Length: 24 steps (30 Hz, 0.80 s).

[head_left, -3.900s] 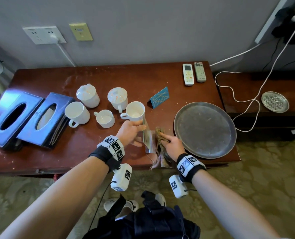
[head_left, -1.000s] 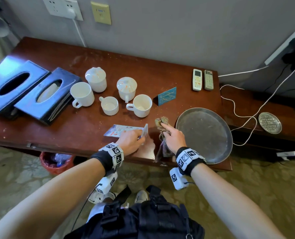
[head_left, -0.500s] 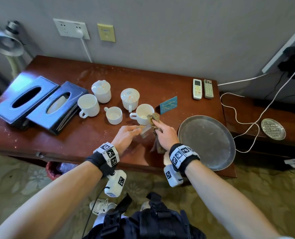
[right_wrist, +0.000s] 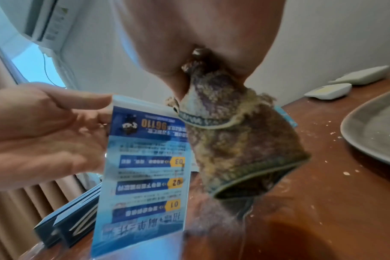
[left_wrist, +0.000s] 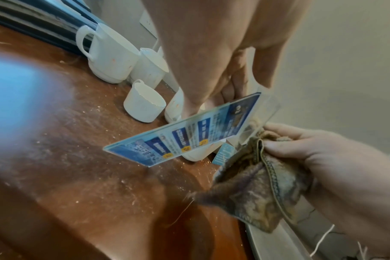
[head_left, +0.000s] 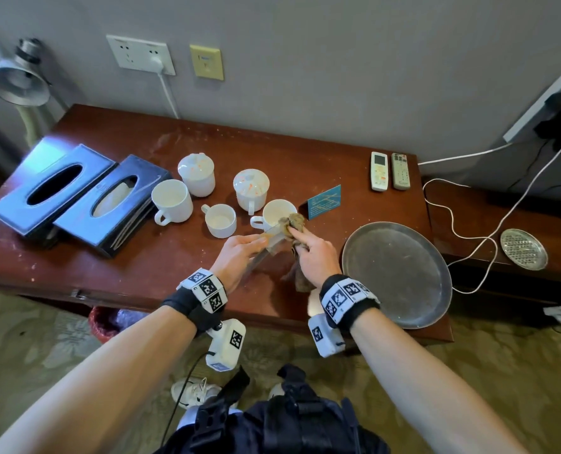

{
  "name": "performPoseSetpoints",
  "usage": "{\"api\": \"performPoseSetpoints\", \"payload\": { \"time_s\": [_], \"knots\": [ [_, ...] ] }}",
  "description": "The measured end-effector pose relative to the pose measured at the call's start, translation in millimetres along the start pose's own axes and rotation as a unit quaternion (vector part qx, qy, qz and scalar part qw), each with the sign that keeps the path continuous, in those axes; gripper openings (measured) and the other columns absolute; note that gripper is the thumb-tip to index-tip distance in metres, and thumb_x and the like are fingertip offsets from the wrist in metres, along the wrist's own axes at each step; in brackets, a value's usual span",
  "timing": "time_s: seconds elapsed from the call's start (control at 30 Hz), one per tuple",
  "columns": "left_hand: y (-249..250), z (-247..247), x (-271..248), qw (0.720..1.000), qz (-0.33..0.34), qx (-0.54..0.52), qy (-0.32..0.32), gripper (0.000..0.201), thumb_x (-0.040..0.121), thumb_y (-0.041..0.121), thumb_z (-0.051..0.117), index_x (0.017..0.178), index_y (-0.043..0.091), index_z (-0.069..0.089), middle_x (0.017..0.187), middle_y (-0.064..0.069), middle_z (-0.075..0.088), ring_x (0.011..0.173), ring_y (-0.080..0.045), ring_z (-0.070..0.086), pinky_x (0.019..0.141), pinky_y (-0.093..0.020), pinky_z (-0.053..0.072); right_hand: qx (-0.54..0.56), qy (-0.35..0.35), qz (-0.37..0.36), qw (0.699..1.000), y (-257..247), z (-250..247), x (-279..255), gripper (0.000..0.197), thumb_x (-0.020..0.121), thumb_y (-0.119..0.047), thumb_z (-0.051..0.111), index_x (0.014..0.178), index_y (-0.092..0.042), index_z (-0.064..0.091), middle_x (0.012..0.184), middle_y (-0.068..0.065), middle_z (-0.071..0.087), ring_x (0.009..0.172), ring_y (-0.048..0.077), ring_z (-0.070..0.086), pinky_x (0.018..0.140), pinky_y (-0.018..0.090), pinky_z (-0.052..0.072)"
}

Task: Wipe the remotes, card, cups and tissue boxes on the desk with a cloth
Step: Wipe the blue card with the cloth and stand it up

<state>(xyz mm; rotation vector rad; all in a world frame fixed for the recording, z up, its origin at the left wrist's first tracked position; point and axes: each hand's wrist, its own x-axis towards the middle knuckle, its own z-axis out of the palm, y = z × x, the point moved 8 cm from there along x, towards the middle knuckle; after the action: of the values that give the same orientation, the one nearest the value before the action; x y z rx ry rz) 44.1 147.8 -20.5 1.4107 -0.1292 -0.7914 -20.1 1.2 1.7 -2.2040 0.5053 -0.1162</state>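
My left hand holds a clear acrylic card with a blue printed sheet, tilted above the desk. My right hand grips a brown cloth and presses it against the card's far end. Several white cups stand behind, two with lids. Two blue tissue boxes lie at the left. Two remotes lie at the back right. A small blue card stands near the cups.
A round metal tray overhangs the desk's front right edge. A white cable loops over the lower side table with a small metal dish. A lamp stands at the far left. Crumbs speckle the desk.
The card was lifted from the desk edge and carried forward toward the cups. My right hand moved the cloth along it up to its far end.
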Motion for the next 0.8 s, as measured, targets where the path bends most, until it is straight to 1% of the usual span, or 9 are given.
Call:
{"api": "performPoseSetpoints", "payload": {
  "time_s": [0.1, 0.2, 0.3, 0.43, 0.47, 0.53, 0.6, 0.7, 0.8],
  "knots": [
    [-1, 0, 3, 1.000, 0.006, -0.016, 0.005, 0.023, 0.101, 0.009, 0.050, 0.106, 0.007, 0.072, 0.098, -0.006, 0.076, 0.091, -0.014, 0.070, 0.079, -0.021, 0.051, 0.011, -0.007, -0.023, 1.000, -13, 1, -4, 0.040, 0.096, -0.006, 0.052, 0.128, -0.026, 0.064, 0.143, -0.007, 0.052, 0.133, 0.019, 0.048, 0.114, 0.026, 0.032],
    [-2, -2, 4, 0.999, -0.002, -0.042, 0.011, 0.024, 0.102, 0.011, 0.050, 0.106, 0.001, 0.071, 0.102, -0.012, 0.074, 0.097, -0.018, 0.067, 0.084, -0.026, 0.052, 0.056, -0.012, -0.063, 0.996, -27, 8, -22, 0.044, 0.093, 0.000, 0.053, 0.128, -0.026, 0.065, 0.143, -0.007, 0.051, 0.135, 0.009, 0.044, 0.114, 0.019, 0.029],
    [-2, -5, 3, 0.998, -0.009, -0.054, 0.013, 0.024, 0.101, 0.010, 0.050, 0.105, -0.003, 0.070, 0.102, -0.016, 0.070, 0.096, -0.021, 0.063, 0.084, -0.025, 0.052, 0.065, -0.005, -0.067, 0.996, -30, 11, -24, 0.046, 0.092, 0.001, 0.052, 0.128, -0.026, 0.065, 0.143, -0.009, 0.051, 0.136, 0.008, 0.043, 0.113, 0.016, 0.027],
    [1, -7, 1, 0.999, -0.015, -0.037, 0.009, 0.024, 0.100, 0.008, 0.050, 0.096, 0.007, 0.073, 0.092, -0.008, 0.076, 0.088, -0.018, 0.067, 0.083, -0.031, 0.049, 0.029, -0.029, -0.039, 0.998, -30, 10, -14, 0.047, 0.094, -0.002, 0.048, 0.130, -0.028, 0.063, 0.145, -0.008, 0.049, 0.137, 0.015, 0.042, 0.109, 0.012, 0.023],
    [2, -7, 1, 0.999, -0.018, -0.032, 0.005, 0.025, 0.100, 0.008, 0.050, 0.095, 0.009, 0.074, 0.088, -0.005, 0.076, 0.083, -0.015, 0.068, 0.080, -0.029, 0.049, 0.015, -0.034, -0.023, 0.999, -27, 8, -9, 0.046, 0.095, -0.003, 0.047, 0.131, -0.029, 0.062, 0.146, -0.008, 0.048, 0.137, 0.017, 0.042, 0.108, 0.013, 0.023],
    [3, -7, 1, 1.000, -0.016, -0.009, 0.001, 0.026, 0.101, 0.009, 0.051, 0.094, 0.015, 0.075, 0.086, -0.002, 0.076, 0.079, -0.011, 0.068, 0.078, -0.027, 0.048, -0.014, -0.045, 0.015, 0.999, -22, 4, 0, 0.045, 0.098, -0.008, 0.046, 0.134, -0.031, 0.059, 0.148, -0.008, 0.047, 0.136, 0.023, 0.043, 0.111, 0.021, 0.027],
    [4, -4, 2, 1.000, -0.011, 0.020, -0.003, 0.025, 0.101, 0.012, 0.051, 0.095, 0.016, 0.075, 0.088, -0.001, 0.077, 0.081, -0.010, 0.068, 0.079, -0.026, 0.048, -0.021, -0.058, 0.033, 0.998, -19, 1, 5, 0.045, 0.099, -0.009, 0.046, 0.135, -0.032, 0.058, 0.148, -0.008, 0.046, 0.136, 0.024, 0.043, 0.112, 0.026, 0.030],
    [2, 0, 6, 1.000, 0.000, 0.024, -0.011, 0.023, 0.101, 0.013, 0.051, 0.104, 0.008, 0.074, 0.101, -0.007, 0.076, 0.094, -0.015, 0.069, 0.086, -0.026, 0.050, 0.008, -0.076, -0.007, 0.997, -26, 1, -3, 0.045, 0.097, -0.006, 0.048, 0.133, -0.031, 0.060, 0.146, -0.010, 0.049, 0.136, 0.019, 0.044, 0.115, 0.027, 0.030],
    [-1, 1, 7, 1.000, 0.003, 0.015, -0.020, 0.023, 0.101, 0.011, 0.052, 0.108, 0.002, 0.072, 0.108, -0.015, 0.074, 0.098, -0.021, 0.067, 0.089, -0.027, 0.052, 0.041, -0.082, -0.035, 0.995, -27, 2, -12, 0.047, 0.095, -0.001, 0.049, 0.131, -0.030, 0.062, 0.145, -0.013, 0.049, 0.136, 0.013, 0.042, 0.116, 0.025, 0.030]
  ]
}}
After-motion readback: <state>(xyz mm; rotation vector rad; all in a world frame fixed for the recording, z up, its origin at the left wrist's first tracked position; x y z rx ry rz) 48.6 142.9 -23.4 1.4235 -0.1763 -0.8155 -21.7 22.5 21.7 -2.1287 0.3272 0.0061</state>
